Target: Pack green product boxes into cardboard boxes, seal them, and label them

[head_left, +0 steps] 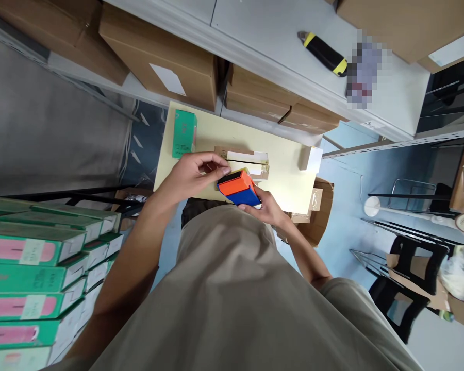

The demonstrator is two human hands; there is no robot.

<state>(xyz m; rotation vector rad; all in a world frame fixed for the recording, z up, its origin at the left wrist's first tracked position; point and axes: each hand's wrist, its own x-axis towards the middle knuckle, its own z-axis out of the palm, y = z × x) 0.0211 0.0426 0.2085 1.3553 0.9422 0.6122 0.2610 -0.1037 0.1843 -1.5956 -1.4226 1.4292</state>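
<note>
My right hand (268, 207) is closed around an orange-and-blue hand tool (238, 188) with a black strip along one side; its exact kind is unclear. Beside the tool's left end, my left hand (201, 172) has its thumb and forefinger pinched together. Anything between those fingertips is too small to make out. Just beyond the tool, a small cardboard box (242, 155) with white on its top lies on the pale yellow table (286, 191). A green printed box (184, 134) stands at the table's far left, and a small white box (311, 158) is at the right.
Stacked green boxes (34, 252) fill the lower left. Behind the table, a grey shelf (263, 31) carries large cartons (166, 56) beneath and a black-and-yellow cutter (325, 53) on top. An open carton (322, 216) sits right of the table, with black chairs (417, 260) farther right.
</note>
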